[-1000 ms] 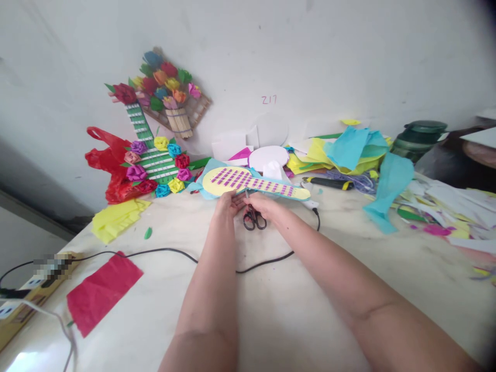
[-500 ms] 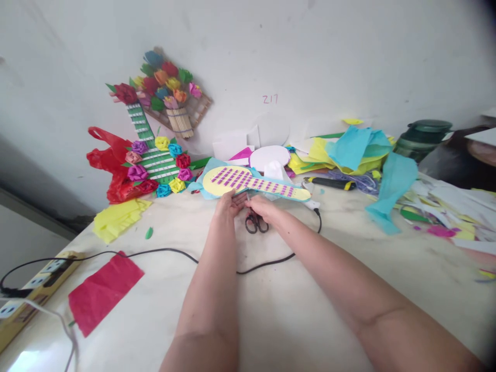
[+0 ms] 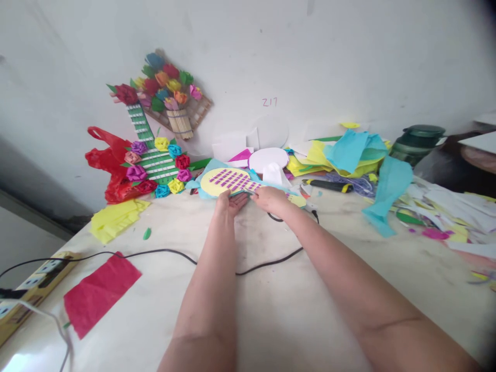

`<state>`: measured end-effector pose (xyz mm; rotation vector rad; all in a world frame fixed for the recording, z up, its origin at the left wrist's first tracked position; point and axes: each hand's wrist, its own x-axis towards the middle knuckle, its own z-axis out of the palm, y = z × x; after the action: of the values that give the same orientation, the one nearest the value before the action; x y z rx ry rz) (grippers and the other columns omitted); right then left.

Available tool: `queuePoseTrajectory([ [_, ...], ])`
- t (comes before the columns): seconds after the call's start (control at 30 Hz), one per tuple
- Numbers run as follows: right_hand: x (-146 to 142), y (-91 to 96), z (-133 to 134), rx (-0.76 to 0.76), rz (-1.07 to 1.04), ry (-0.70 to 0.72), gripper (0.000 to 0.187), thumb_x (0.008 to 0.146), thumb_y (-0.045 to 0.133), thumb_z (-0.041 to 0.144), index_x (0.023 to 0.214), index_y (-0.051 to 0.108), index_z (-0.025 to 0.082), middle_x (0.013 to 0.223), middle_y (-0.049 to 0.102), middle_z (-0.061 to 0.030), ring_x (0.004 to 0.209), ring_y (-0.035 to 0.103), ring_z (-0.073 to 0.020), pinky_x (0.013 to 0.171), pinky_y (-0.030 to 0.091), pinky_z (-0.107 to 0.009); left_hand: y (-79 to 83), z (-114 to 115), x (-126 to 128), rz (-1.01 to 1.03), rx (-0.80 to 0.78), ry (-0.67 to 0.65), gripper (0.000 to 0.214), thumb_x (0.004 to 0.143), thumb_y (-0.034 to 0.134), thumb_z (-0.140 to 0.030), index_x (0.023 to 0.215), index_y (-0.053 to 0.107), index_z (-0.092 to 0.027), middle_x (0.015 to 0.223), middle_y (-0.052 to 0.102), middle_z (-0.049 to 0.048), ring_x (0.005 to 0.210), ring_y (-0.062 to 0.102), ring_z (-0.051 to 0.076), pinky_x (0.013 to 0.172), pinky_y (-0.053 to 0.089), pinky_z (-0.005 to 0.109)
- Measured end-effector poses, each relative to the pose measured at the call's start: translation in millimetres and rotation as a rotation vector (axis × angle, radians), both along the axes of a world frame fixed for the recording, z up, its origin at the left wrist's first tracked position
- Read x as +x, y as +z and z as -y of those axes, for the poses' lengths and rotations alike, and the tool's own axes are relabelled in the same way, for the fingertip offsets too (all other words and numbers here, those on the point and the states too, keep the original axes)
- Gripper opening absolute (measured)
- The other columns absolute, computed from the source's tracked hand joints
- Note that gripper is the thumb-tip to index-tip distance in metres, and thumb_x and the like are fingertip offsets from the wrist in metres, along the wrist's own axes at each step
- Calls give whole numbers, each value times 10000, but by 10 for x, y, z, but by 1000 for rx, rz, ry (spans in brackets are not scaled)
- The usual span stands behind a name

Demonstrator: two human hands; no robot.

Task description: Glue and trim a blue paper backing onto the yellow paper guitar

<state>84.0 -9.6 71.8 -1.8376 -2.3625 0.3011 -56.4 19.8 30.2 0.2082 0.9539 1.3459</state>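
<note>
A yellow racket-shaped cutout [image 3: 205,181] with rows of purple strips and a light blue paper backing is held above the far part of the table. My left hand [image 3: 230,202] grips its near edge, thumb at the rim and fingers stretched beneath. Over the cutout's narrow neck, my right hand [image 3: 271,199] is closed on scissors [image 3: 275,218]. Only a dark handle loop shows below that hand; the blades lie toward the cutout's edge and are hard to make out. My right hand covers much of the neck.
Behind stand a green flower-trimmed craft [image 3: 155,163] and a white oval [image 3: 268,160]. To the right lie a yellow-black cutter [image 3: 327,185], blue crepe paper [image 3: 391,194] and scraps. A black cable [image 3: 163,250] crosses the table from a power strip [image 3: 39,281]. Red paper [image 3: 103,294] lies front left.
My right hand has moved up and right onto the cutout's neck, and the scissors' handles have swung rightward, mostly behind it. My left hand keeps its grip; the cutout has shifted slightly left.
</note>
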Motion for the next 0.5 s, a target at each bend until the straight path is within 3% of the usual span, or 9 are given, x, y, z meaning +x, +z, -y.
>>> queuePoseTrajectory([
  [0.17,90,-1,-40,145,22,-104,356,823,430,388,1070,565,170,1033,619,-138,958,563,-255,747,404,-328,50,-2,18,-25,-34,10,377,828,365,-198,1174,439,-69,940,623,215,842,638,282,656,528,382],
  [0.5,103,-98,-124,96,60,-102,330,801,461,362,1059,597,207,1051,624,-106,962,561,-241,734,407,-303,55,52,46,-53,-80,-44,324,833,414,-264,1119,470,-122,895,642,169,801,649,265,682,517,399],
])
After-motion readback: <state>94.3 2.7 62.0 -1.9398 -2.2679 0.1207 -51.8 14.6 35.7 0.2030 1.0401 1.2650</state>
